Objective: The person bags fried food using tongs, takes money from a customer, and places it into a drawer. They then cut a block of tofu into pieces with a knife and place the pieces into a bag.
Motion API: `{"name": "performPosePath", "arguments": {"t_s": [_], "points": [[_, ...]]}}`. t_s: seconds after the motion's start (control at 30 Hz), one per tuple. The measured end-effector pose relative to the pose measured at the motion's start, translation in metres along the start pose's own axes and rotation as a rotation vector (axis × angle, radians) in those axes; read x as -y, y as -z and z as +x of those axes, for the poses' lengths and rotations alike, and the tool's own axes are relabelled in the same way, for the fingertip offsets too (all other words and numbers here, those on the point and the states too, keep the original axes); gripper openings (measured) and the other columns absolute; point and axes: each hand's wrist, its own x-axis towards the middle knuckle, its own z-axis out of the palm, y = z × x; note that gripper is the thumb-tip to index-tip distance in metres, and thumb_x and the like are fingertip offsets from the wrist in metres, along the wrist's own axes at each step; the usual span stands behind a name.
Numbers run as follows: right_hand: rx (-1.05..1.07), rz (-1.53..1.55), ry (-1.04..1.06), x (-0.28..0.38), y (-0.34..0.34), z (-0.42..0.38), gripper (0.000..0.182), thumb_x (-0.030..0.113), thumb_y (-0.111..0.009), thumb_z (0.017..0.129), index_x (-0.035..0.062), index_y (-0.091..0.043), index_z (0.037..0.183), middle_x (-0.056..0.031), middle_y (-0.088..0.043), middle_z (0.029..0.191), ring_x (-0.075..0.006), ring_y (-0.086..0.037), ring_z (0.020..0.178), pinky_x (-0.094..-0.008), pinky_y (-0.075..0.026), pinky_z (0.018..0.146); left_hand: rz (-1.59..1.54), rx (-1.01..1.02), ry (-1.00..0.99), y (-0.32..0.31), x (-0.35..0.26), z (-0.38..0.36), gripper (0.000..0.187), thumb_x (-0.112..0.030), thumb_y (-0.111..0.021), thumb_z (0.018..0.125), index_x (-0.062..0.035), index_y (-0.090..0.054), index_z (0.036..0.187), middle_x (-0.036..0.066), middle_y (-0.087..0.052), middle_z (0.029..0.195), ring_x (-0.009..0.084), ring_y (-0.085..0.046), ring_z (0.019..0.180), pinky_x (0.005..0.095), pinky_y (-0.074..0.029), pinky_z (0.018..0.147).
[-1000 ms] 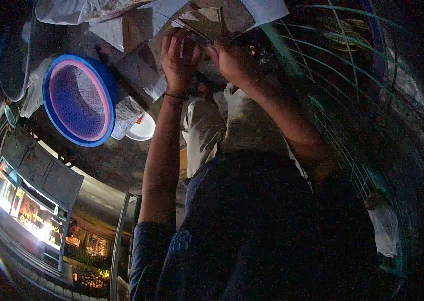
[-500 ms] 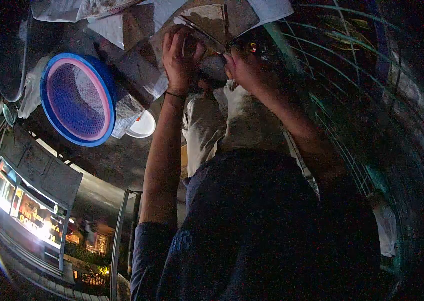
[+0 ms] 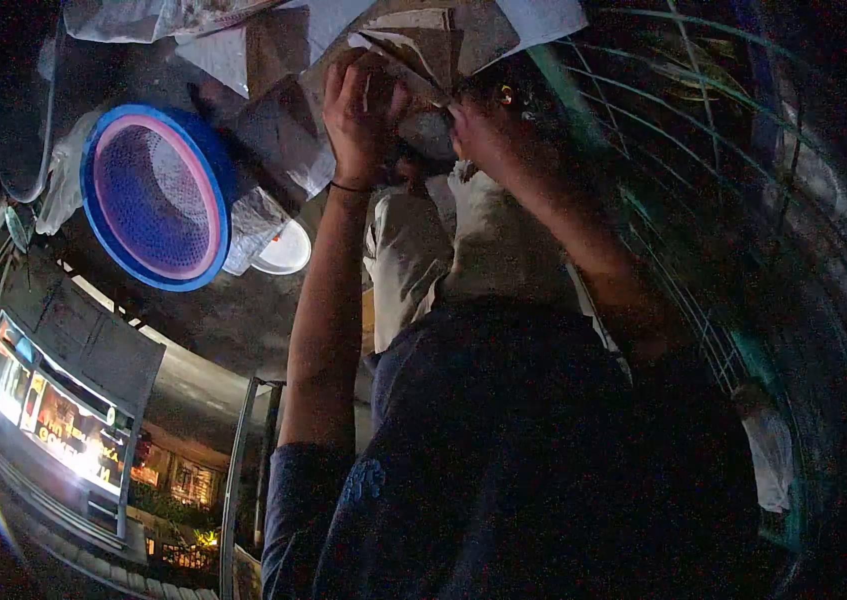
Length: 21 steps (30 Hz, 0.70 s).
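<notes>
At the top of the head view, a folded brownish paper (image 3: 428,50) lies between my two hands, one flap lifted away from the layer behind it. My left hand (image 3: 359,125) has its fingers bent around the paper's left side, with the thumb toward the middle; the fingertips are partly in shadow. Pinched at the paper's lower right corner, my right hand (image 3: 481,135) has its fingers closed, slightly blurred and dim. Beneath the paper are my light trousers (image 3: 408,250).
Left of my arm stands a blue basket (image 3: 93,200) with a pink basket (image 3: 213,215) nested in it. Beside it is a white round container (image 3: 288,248). More pale sheets (image 3: 218,60) lie at the top. Green wire mesh (image 3: 663,150) curves along the right.
The paper's flap has lifted and bent open, showing a pale curved edge. My right hand has shifted slightly, while my left hand stays nearly in place.
</notes>
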Motion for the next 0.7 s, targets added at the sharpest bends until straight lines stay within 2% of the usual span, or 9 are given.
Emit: {"name": "performPosePath", "arguments": {"t_s": [0.1,0.17,0.27,0.37,0.5,0.6,0.7], "points": [[-0.103,-0.174,0.048,-0.025,-0.012,-0.021,0.026,0.031,-0.053,0.094,0.0049,-0.055,0.101,-0.0196,-0.061,0.067,-0.0368,-0.063,0.058,-0.0483,-0.048,0.048,-0.008,0.006,0.014,0.001,-0.002,-0.001,0.037,-0.006,-0.074,0.07,-0.0045,-0.058,0.104,0.015,-0.057,0.106,0.0355,-0.056,0.094,0.0411,-0.047,0.081],[-0.328,-0.183,0.221,-0.026,-0.008,-0.028,0.027,0.031,-0.054,0.095,0.005,-0.054,0.099,-0.0189,-0.06,0.062,-0.0362,-0.061,0.053,-0.0471,-0.046,0.045,-0.025,0.005,0.021,0.001,-0.003,-0.002,0.037,-0.005,-0.074,0.07,-0.0043,-0.058,0.104,0.015,-0.057,0.106,0.0357,-0.056,0.094,0.041,-0.047,0.081],[-0.295,-0.114,0.107,-0.014,-0.001,-0.025,0.025,0.029,-0.057,0.094,0.0047,-0.054,0.1,-0.0187,-0.058,0.058,-0.0356,-0.06,0.05,-0.0454,-0.046,0.044,-0.045,0.022,0.014,0.001,-0.001,0.001,0.038,-0.005,-0.074,0.07,-0.0039,-0.058,0.105,0.014,-0.057,0.106,0.0359,-0.056,0.093,0.041,-0.047,0.08],[-0.31,0.039,0.137,0.005,0.014,-0.021,0.023,0.026,-0.058,0.093,0.0044,-0.054,0.1,-0.0187,-0.058,0.059,-0.0361,-0.061,0.051,-0.0449,-0.045,0.043,-0.034,0.043,0.028,0.002,-0.003,0.002,0.038,-0.004,-0.073,0.071,-0.0034,-0.057,0.105,0.015,-0.057,0.105,0.0358,-0.056,0.093,0.0408,-0.047,0.079],[-0.351,-0.076,0.195,0.021,0.027,-0.021,0.021,0.024,-0.056,0.094,0.0041,-0.053,0.1,-0.0183,-0.059,0.061,-0.0363,-0.061,0.052,-0.0449,-0.045,0.044,-0.007,0.084,0.13,0.004,-0.01,0.003,0.038,-0.004,-0.072,0.072,-0.003,-0.057,0.106,0.015,-0.057,0.105,0.0352,-0.057,0.094,0.0397,-0.048,0.08],[-0.414,0.041,0.229,0.021,0.023,-0.021,0.02,0.024,-0.056,0.094,0.0043,-0.053,0.096,-0.0167,-0.058,0.06,-0.0361,-0.06,0.05,-0.0446,-0.044,0.043,0.012,0.117,0.103,0.006,-0.009,0.003,0.038,-0.003,-0.072,0.072,-0.003,-0.056,0.107,0.015,-0.058,0.106,0.0351,-0.058,0.095,0.039,-0.048,0.081],[-0.308,-0.016,0.158,0.021,0.025,-0.022,0.02,0.024,-0.058,0.093,0.0049,-0.053,0.096,-0.0166,-0.058,0.061,-0.0356,-0.06,0.053,-0.0441,-0.044,0.044,0.031,0.063,0.143,0.003,-0.012,-0.001,0.038,-0.003,-0.072,0.071,-0.0028,-0.057,0.106,0.015,-0.058,0.107,0.0347,-0.058,0.096,0.0388,-0.048,0.082]]}}
